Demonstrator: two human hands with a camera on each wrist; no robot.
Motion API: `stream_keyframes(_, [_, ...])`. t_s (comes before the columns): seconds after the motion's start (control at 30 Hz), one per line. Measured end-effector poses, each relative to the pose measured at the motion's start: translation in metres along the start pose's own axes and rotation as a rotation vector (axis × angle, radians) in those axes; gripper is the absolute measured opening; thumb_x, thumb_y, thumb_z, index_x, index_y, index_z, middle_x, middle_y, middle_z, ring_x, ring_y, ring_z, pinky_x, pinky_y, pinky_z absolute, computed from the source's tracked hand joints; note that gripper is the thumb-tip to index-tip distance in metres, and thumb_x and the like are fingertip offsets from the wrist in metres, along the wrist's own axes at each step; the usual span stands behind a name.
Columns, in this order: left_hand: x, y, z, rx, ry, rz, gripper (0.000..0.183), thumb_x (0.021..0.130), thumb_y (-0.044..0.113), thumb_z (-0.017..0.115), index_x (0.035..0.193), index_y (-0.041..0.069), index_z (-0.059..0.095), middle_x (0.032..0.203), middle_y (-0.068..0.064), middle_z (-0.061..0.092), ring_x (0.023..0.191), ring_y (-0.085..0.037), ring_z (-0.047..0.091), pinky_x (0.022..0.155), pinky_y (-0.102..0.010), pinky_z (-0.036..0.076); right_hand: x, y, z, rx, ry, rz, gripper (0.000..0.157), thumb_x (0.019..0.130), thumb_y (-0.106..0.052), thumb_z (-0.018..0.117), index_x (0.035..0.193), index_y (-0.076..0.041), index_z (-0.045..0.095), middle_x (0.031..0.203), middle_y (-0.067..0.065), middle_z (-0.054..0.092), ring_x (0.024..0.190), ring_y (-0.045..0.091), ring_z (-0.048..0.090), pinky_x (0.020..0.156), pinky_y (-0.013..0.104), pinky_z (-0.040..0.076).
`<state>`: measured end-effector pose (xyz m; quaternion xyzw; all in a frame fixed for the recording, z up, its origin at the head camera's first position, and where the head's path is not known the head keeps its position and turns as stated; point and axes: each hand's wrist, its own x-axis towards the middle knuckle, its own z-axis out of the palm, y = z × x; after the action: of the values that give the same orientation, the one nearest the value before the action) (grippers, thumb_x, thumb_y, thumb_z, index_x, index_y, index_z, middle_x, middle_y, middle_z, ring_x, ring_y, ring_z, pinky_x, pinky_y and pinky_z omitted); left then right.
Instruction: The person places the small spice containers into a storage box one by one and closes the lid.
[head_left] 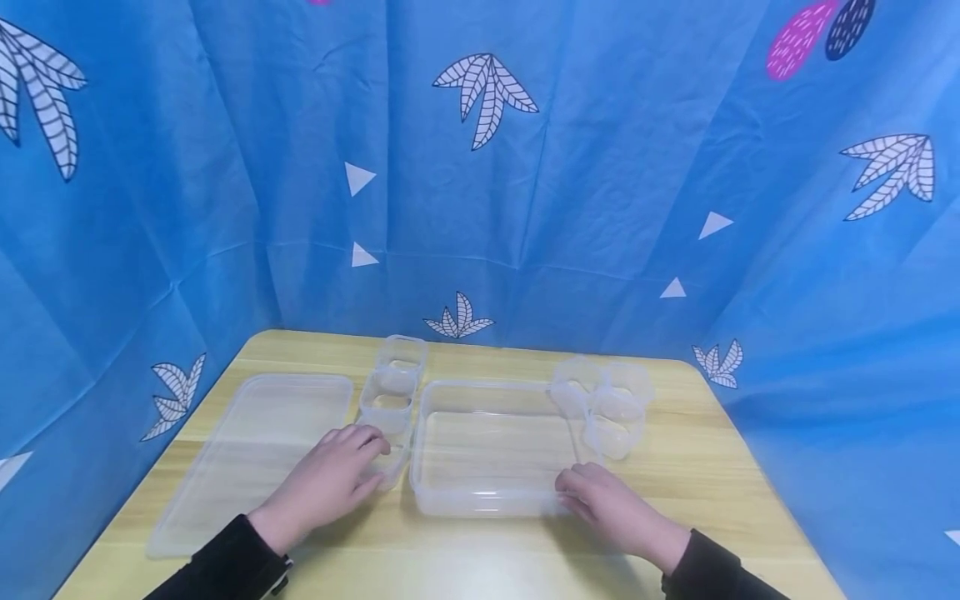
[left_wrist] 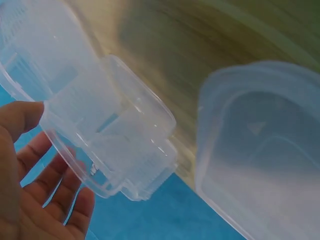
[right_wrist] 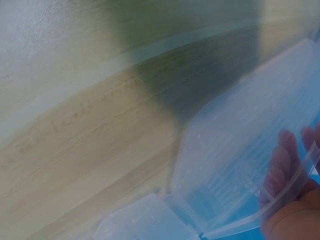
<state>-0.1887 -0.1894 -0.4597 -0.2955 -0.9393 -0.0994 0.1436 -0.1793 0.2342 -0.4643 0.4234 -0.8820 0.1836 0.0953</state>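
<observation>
A large clear plastic box point(head_left: 487, 505) stands in the middle of the table. My right hand point(head_left: 600, 500) grips its near right corner; in the right wrist view the rim passes between the thumb and fingers point(right_wrist: 280, 165). To the box's left, small clear containers point(head_left: 388, 392) stand in a row running away from me. My left hand point(head_left: 333, 471) is at the nearest one. The left wrist view shows the thumb point(left_wrist: 25, 117) against a clear rim point(left_wrist: 70, 152) and curved fingers on its other side.
A flat translucent lid point(head_left: 255, 450) lies left of the row. Several small clear round-edged containers point(head_left: 615, 417) stand together beyond the box's right side. A blue patterned curtain point(head_left: 480, 208) hangs around the wooden table point(head_left: 712, 467) at the back and sides.
</observation>
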Motion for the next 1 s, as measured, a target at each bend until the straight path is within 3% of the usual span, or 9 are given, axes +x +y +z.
stream_keyframes(0.4, [-0.0029, -0.0048, 0.0019, -0.032, -0.048, 0.003, 0.022, 0.082, 0.013, 0.080, 0.099, 0.017, 0.067, 0.098, 0.006, 0.067, 0.088, -0.013, 0.065, 0.082, -0.040, 0.055, -0.0004, -0.0030, 0.0002, -0.001, -0.003, 0.010, 0.011, 0.091, -0.007, 0.067, 0.100, -0.012, 0.062, 0.090, -0.012, 0.058, 0.084, 0.005, 0.053, 0.071, 0.025, 0.050])
stream_keyframes(0.7, [-0.0045, -0.0055, 0.0069, -0.038, 0.016, 0.061, 0.033, 0.075, -0.006, 0.079, 0.095, 0.018, 0.067, 0.093, 0.009, 0.066, 0.084, -0.011, 0.065, 0.077, -0.037, 0.056, 0.0001, 0.0018, 0.0013, -0.015, 0.008, -0.001, 0.011, 0.090, -0.008, 0.068, 0.099, -0.011, 0.063, 0.089, -0.011, 0.058, 0.083, 0.006, 0.054, 0.072, 0.026, 0.051])
stream_keyframes(1.0, [-0.0036, -0.0059, 0.0036, -0.043, -0.018, 0.053, 0.026, 0.081, 0.000, 0.079, 0.094, 0.020, 0.068, 0.088, 0.012, 0.065, 0.082, -0.007, 0.064, 0.074, -0.034, 0.056, -0.0005, 0.0012, 0.0000, 0.002, -0.003, 0.009, 0.011, 0.091, -0.008, 0.067, 0.101, -0.011, 0.063, 0.091, -0.011, 0.059, 0.084, 0.005, 0.053, 0.072, 0.024, 0.050])
